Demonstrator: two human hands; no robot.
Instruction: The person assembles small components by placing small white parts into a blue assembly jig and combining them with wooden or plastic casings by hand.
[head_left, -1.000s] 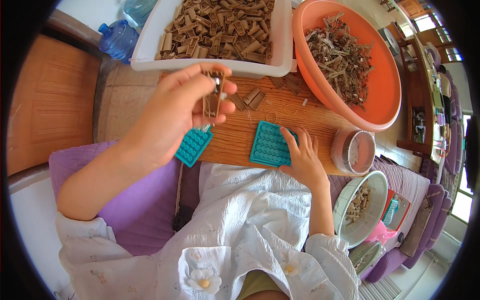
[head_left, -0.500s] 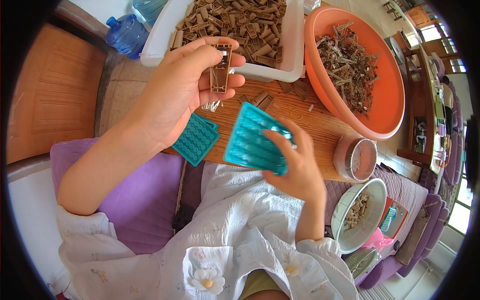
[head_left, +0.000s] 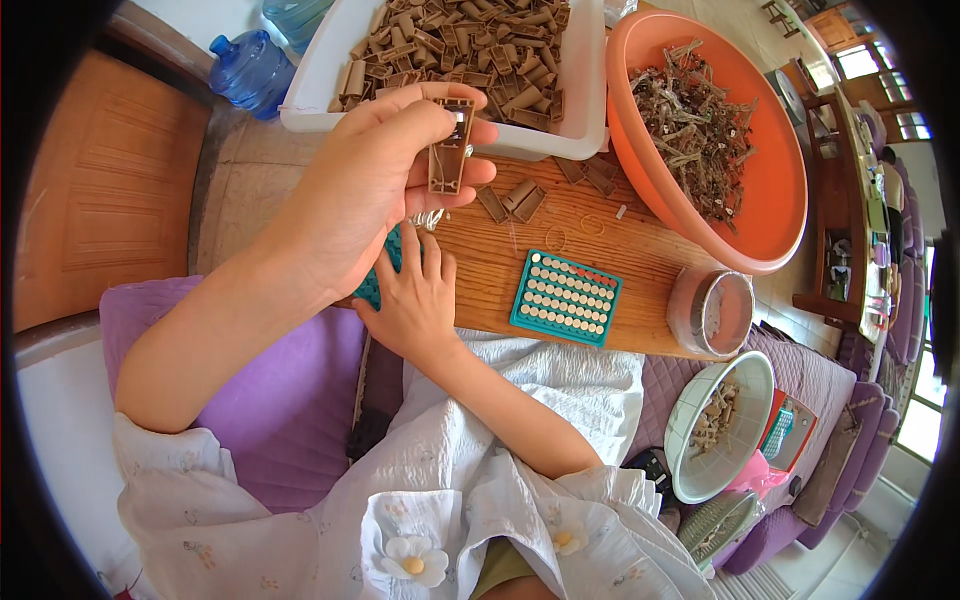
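My left hand (head_left: 385, 150), raised over the table's far side, pinches a small brown plastic casing (head_left: 447, 170) between thumb and fingers. The casing's hollow side faces me, with small metal parts inside near my thumb. Fingers spread, my right hand (head_left: 418, 305) reaches across to the teal trays (head_left: 369, 289) at the table's near left and rests over them, mostly hiding them. To its right, on the wood, lies another teal tray (head_left: 517, 317) filled with rows of small round pale discs (head_left: 568, 298); a few at its upper right look reddish.
Beyond my hands stands a white bin (head_left: 560, 145) heaped with brown casings. An orange basin (head_left: 780, 215) of thin metal-looking parts is right of it. Loose casings (head_left: 525, 200) and rubber bands (head_left: 556, 238) lie mid-table. A clear-walled tub (head_left: 725, 315) sits at the right edge, above a pale basket (head_left: 690, 470).
The teal tray that my right hand held is now on the table, discs showing. My right hand has moved left to the other teal trays. My left hand keeps the casing, slightly lower.
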